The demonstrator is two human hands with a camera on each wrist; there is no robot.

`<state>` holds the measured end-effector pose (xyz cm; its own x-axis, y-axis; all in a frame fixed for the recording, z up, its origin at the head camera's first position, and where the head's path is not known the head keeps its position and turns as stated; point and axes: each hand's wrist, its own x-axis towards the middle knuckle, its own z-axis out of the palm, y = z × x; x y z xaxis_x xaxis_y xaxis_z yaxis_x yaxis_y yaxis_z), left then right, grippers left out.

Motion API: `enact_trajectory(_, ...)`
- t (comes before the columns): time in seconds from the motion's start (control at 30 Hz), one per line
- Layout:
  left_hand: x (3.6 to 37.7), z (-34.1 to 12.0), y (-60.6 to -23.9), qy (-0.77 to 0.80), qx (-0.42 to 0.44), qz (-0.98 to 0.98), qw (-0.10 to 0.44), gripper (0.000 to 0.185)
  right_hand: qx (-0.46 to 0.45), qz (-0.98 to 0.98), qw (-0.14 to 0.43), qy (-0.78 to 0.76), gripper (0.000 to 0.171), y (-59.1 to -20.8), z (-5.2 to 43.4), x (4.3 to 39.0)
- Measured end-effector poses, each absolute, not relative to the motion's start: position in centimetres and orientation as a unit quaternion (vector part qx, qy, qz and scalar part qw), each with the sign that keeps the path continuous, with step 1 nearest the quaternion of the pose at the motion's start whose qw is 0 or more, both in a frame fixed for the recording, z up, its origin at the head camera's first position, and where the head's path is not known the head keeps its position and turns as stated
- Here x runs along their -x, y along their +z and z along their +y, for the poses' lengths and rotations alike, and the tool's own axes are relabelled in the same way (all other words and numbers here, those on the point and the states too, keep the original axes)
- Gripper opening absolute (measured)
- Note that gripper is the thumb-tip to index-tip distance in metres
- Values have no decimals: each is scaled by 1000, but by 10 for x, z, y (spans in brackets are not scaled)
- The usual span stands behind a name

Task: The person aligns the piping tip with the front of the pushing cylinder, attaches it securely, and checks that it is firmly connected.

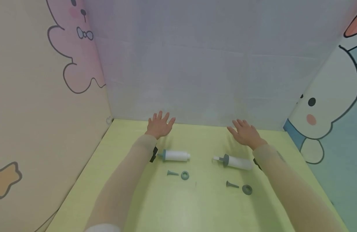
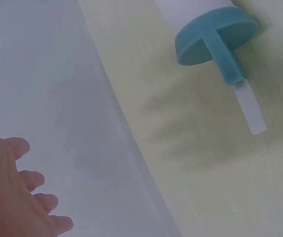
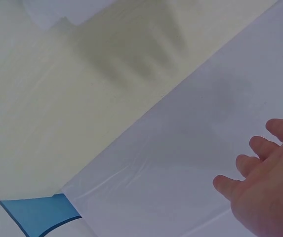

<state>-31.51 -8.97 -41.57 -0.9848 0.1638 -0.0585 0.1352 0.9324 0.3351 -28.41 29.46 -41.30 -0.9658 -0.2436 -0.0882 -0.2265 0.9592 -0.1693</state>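
Observation:
Both hands are held over the far part of the table with fingers stretched out and nothing in them. The left hand (image 1: 159, 125) has its fingers spread, beyond a white tube with a teal cap and stem (image 1: 176, 156). In the left wrist view, the teal cap (image 2: 215, 34) has a stem ending in a flat white strip (image 2: 250, 108). My right hand (image 1: 245, 133) reaches past a second white tube (image 1: 240, 163) with a dark grey-green cap (image 1: 226, 160). Part of a white object (image 3: 72, 10) shows at the top of the right wrist view.
Nearer on the yellow table (image 1: 172, 209) lie a small teal cone-shaped piece (image 1: 173, 173) and a teal ring (image 1: 185, 175). Right of them are a darker cone-shaped piece (image 1: 232, 184) and ring (image 1: 247, 189). A pale sheet (image 1: 178, 71) hangs behind; cartoon-printed walls flank the table.

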Motion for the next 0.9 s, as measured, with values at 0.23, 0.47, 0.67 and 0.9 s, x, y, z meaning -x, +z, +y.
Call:
enact_trajectory(0.23, 317, -87, -415, 97, -83, 991, 44, 69, 95, 988, 86, -87, 84, -405, 288, 296)
enact_trajectory(0.47, 321, -88, -412, 79, -84, 993, 35, 69, 80, 987, 108, -89, 87, -390, 281, 303)
enact_trajectory(0.67, 323, -92, -413, 95, -75, 992, 42, 69, 79, 987, 114, -84, 87, -383, 282, 300)
enact_trajectory(0.9, 323, -102, -423, 98, -64, 992, 45, 71, 79, 987, 112, -81, 88, -387, 286, 299)
